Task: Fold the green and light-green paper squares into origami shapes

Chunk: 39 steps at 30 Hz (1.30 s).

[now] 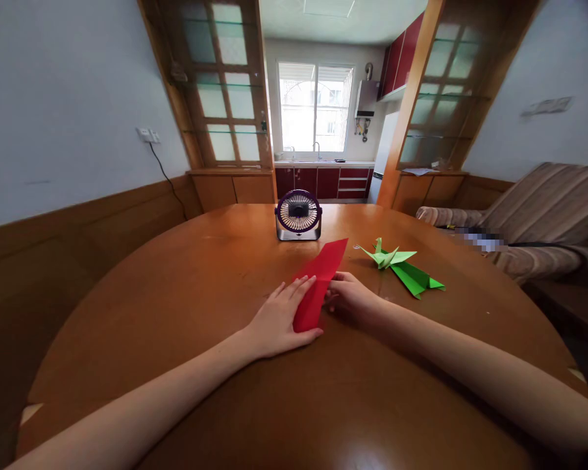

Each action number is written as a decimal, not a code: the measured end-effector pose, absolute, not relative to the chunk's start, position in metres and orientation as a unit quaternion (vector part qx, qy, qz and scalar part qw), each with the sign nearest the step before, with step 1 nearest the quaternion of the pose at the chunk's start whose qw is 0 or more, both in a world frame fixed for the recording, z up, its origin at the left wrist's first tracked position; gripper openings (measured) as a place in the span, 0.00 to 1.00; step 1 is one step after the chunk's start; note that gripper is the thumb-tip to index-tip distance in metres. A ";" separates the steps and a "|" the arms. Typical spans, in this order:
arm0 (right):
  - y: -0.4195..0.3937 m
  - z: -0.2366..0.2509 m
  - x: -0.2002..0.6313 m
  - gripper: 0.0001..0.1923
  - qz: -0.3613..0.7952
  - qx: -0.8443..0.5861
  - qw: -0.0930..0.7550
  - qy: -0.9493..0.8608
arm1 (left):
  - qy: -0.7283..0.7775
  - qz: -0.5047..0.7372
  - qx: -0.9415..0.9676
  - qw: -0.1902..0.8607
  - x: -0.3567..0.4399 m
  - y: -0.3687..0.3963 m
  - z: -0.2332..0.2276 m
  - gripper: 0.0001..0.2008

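Both hands steady a folded red paper (319, 281) at the table's (176, 294) middle: the left hand (279, 320) lies open and flat, pinning it, while the right hand (351, 299) pinches its edge. Green paper birds (402, 267) sit nearby, and a small fan (298, 215) beyond.

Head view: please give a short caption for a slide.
Both hands, left hand and right hand, press red paper on a wooden table.

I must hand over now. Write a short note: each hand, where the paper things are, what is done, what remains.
Left hand: flat on the long folded red paper sheet, pressing it to the round wooden table.
Right hand: pinching the sheet's right edge.
Done: two folded green paper figures lie to the right; the red sheet is folded lengthwise.
Left: the red sheet is no finished figure yet.
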State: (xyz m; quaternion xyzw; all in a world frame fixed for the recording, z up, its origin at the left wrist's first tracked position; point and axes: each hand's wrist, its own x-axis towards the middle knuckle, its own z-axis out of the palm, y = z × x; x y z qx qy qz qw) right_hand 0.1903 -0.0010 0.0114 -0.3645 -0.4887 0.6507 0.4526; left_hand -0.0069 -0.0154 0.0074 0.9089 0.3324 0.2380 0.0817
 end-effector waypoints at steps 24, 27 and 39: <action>0.028 0.022 0.263 0.25 -0.013 -0.280 0.100 -0.955 | 0.263 0.185 0.938 -0.129 -0.037 -0.001 0.021 0.19; 0.026 0.024 0.264 0.20 -0.022 -0.269 0.108 -0.957 | 0.266 0.172 0.937 -0.148 -0.041 0.002 0.019 0.17; 0.016 0.018 0.278 0.15 0.097 -0.258 0.209 -0.938 | 0.302 0.197 0.933 -0.015 -0.050 0.015 0.010 0.16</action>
